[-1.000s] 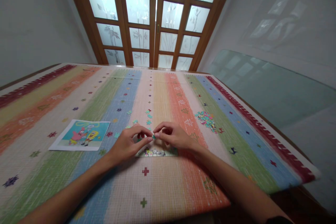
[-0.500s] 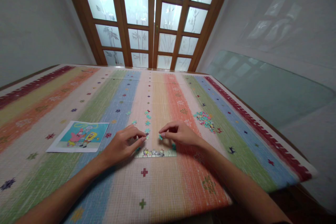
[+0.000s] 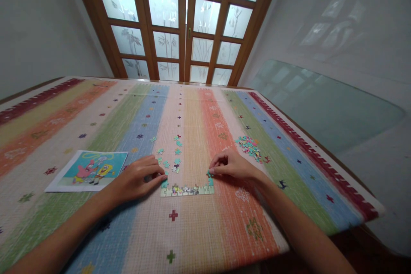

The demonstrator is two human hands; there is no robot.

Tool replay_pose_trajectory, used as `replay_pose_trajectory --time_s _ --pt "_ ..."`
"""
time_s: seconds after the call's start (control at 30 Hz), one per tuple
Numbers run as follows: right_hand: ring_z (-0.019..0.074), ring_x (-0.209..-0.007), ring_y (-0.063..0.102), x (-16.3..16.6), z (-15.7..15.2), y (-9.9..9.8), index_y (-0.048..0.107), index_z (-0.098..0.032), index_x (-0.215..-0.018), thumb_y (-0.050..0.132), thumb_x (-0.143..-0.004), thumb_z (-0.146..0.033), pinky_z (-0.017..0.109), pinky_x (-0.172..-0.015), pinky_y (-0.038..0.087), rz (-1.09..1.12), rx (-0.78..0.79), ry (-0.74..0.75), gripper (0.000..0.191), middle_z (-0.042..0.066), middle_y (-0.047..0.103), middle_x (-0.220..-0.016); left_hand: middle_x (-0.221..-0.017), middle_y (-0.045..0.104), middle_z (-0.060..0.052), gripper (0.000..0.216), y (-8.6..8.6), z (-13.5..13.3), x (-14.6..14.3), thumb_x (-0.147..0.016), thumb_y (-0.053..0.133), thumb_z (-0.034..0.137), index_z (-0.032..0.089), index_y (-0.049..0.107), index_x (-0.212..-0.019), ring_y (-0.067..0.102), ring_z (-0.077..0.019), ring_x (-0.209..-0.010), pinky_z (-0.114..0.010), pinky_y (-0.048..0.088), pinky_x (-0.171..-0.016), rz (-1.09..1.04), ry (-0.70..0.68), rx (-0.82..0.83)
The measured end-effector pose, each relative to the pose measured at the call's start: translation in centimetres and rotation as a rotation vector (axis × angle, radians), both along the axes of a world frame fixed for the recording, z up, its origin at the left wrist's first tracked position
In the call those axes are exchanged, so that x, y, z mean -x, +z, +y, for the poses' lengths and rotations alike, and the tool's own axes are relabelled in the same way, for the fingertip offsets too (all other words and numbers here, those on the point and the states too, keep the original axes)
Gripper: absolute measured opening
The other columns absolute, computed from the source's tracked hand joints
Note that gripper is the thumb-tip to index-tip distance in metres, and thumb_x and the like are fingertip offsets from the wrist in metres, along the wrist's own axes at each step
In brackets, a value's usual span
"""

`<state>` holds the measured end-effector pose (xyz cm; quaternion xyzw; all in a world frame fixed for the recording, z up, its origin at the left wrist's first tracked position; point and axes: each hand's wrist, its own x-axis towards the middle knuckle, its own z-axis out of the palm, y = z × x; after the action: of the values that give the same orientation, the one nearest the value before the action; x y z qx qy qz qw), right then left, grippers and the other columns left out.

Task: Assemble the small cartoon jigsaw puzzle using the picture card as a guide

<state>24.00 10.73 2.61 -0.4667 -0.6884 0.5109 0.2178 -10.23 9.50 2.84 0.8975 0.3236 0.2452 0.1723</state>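
Note:
A strip of joined puzzle pieces (image 3: 186,191) lies on the striped cloth, with teal pieces rising from both its ends. My right hand (image 3: 231,165) pinches a small teal puzzle piece (image 3: 209,174) just above the strip's right end. At the left end, my left hand (image 3: 143,176) has thumb and index finger closed on a teal piece, mostly covered by the fingertips. Just below those fingertips a teal corner piece (image 3: 164,183) shows. Several loose teal pieces (image 3: 177,151) are spread beyond the strip, between the hands and farther out.
On the left lies a printed cartoon picture (image 3: 91,170), its right edge behind my left forearm. A heap of mixed puzzle pieces (image 3: 248,147) sits to the right, past my right hand. The striped tablecloth (image 3: 192,231) covers the table; wooden glass doors (image 3: 186,30) stand behind it.
My left hand has moved left and nearer, from the loose pieces to the strip's left end. My right hand has carried its teal piece rightward to the right end. The view shifted slightly.

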Motion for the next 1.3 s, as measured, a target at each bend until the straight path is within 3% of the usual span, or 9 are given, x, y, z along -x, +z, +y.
replay_pose_trajectory --time_s 0.53,0.87,1.3 --pt "0.0113 -0.059 0.053 0.06 0.12 -0.71 0.075 -0.015 -0.078 0.078 -0.076 -0.037 0.025 -0.057 0.04 -0.009 -0.031 0.038 0.023 0.002 0.066 -0.066 -0.075 0.065 -0.002 0.022 -0.28 0.37 0.56 -0.096 0.048 0.015 0.019 0.069 -0.089 0.059 -0.0171 -0.071 -0.029 0.045 -0.068 0.023 -0.037 -0.101" --pt "0.0099 -0.057 0.045 0.21 0.04 -0.31 0.075 -0.015 -0.078 0.075 -0.076 -0.027 0.024 -0.056 0.035 -0.073 -0.103 0.057 0.013 -0.002 0.058 -0.061 -0.077 0.066 -0.003 0.023 -0.63 0.56 0.92 -0.096 0.047 0.017 0.019 0.069 -0.092 0.059 -0.0172 -0.073 -0.03 0.046 -0.069 0.06 -0.022 -0.11" --pt "0.0111 -0.061 0.05 0.16 0.02 0.03 0.078 -0.015 -0.082 0.069 -0.082 -0.018 0.026 -0.058 0.036 -0.154 -0.158 0.1 0.009 0.001 0.065 -0.069 -0.077 0.067 -0.003 0.022 -0.68 0.41 0.59 -0.094 0.047 0.014 0.019 0.069 -0.091 0.06 -0.0184 -0.073 -0.03 0.047 -0.068 0.051 -0.04 -0.13"
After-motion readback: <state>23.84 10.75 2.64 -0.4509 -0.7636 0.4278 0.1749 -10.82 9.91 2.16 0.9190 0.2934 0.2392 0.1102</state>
